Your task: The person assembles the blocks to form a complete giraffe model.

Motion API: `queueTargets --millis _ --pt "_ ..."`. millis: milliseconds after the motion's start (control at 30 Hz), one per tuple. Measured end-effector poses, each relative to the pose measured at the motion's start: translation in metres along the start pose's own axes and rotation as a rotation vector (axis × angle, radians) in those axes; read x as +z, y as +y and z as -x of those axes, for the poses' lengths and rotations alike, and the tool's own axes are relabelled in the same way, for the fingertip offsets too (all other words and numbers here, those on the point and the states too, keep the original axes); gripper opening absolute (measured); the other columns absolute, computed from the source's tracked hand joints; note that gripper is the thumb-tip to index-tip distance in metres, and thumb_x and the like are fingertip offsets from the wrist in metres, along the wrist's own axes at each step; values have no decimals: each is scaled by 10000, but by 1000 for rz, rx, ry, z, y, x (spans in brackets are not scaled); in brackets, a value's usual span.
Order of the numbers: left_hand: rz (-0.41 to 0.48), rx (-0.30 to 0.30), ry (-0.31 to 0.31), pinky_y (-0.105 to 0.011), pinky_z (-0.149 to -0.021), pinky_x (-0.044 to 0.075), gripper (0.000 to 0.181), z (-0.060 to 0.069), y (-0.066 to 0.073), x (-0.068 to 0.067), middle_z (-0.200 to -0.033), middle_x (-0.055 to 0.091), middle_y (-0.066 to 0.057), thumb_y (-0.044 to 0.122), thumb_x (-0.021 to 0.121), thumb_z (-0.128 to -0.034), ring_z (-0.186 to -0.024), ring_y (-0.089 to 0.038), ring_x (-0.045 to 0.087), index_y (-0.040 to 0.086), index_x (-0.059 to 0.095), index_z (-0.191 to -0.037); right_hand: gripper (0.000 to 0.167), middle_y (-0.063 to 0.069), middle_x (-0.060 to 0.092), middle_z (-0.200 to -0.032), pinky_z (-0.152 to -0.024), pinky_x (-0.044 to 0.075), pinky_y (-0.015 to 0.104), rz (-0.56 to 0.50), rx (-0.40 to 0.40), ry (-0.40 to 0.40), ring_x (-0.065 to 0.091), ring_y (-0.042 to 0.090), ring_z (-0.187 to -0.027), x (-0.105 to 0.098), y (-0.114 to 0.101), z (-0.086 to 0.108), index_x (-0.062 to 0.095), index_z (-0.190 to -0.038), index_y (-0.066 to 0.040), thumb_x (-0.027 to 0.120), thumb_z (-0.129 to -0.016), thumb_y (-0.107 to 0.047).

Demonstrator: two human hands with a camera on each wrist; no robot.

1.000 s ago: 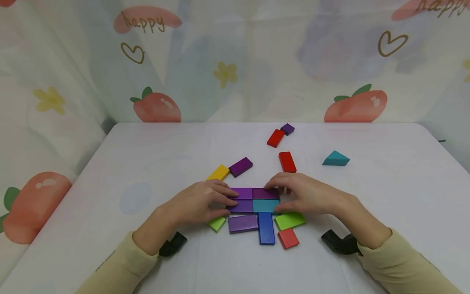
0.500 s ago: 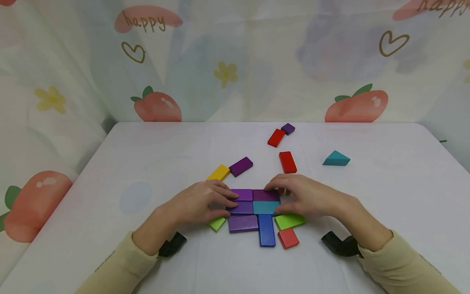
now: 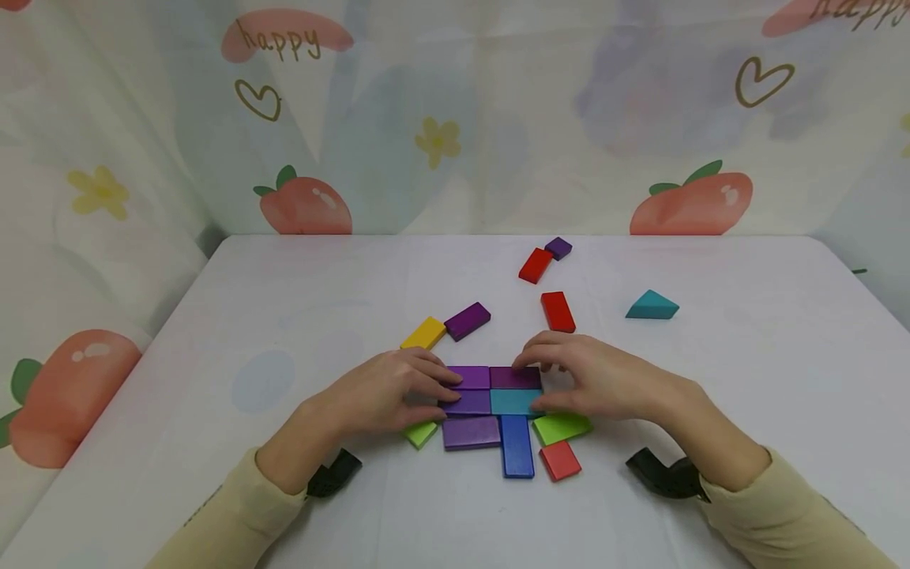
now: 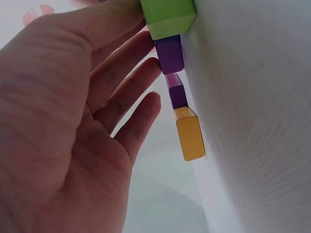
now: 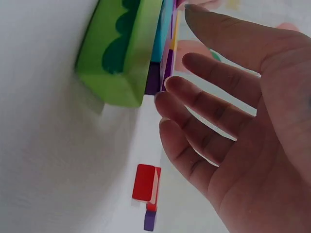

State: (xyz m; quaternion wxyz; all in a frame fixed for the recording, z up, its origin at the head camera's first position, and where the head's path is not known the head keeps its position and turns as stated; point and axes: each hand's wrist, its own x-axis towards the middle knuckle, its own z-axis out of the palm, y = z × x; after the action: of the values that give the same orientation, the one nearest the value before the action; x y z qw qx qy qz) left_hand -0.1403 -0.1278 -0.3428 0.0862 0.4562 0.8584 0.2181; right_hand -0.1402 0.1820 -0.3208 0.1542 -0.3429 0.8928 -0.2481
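The left hand (image 3: 401, 387) reaches in with its back upward and its grip spread, fingertips resting at the left ends of two purple blocks (image 3: 472, 378). From the other side the right hand (image 3: 596, 378) arches, its grip parted, the thumb at the teal block (image 3: 508, 401) and a fingertip on the plum block (image 3: 506, 379). These four lie flush in two rows around the middle of the white desk (image 3: 384, 506), before a pale patterned cloth (image 3: 498, 95); their long axes run left to right. The blue block (image 3: 517, 449) runs near to far, its far end at the teal block.
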Motion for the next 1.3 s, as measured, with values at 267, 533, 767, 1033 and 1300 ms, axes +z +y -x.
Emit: queueTargets --millis 267,533,767,1033,1300 --pt "2 -18 -14 -372 -1052 459 286 -1 1 0 -1299 668 51 220 771 -920 -1243 -150 554 180 770 -1202 315 -86 587 -1226 -948 539 409 4 -57 -16 560 192 -1174 -1 -14 10 715 -1201 -239 786 -901 -302" --pt "-5 -10 -8 -398 -1060 453 283 0 1 -1 -1300 666 49 205 769 -921 -1249 -157 550 168 769 -1202 277 -152 541 -1204 -951 534 375 -2 -20 -131 511 151 -1170 4 -20 30 702 -1128 -381 776 -876 -467" --pt "-5 -7 -9 -397 -1055 457 284 0 1 -1 -1299 667 50 202 768 -921 -1245 -157 550 167 768 -1204 310 -132 533 -1197 -938 539 387 70 -66 -102 499 156 -1154 11 -17 39 716 -1147 -396 750 -872 -534" --pt "-12 1 -9 -409 -1061 452 283 0 1 -1 -1298 669 43 202 768 -921 -1246 -163 555 163 769 -1201 290 -134 528 -1170 -942 530 380 103 -97 -67 492 139 -1132 15 -15 42 737 -1154 -383 754 -887 -496" --pt "-17 -1 -7 -412 -1065 448 285 0 0 0 -1299 668 46 203 771 -919 -1248 -163 554 165 769 -1202 261 -143 524 -1179 -933 533 356 98 -81 -40 494 133 -1124 12 -8 50 733 -1136 -388 780 -885 -438"
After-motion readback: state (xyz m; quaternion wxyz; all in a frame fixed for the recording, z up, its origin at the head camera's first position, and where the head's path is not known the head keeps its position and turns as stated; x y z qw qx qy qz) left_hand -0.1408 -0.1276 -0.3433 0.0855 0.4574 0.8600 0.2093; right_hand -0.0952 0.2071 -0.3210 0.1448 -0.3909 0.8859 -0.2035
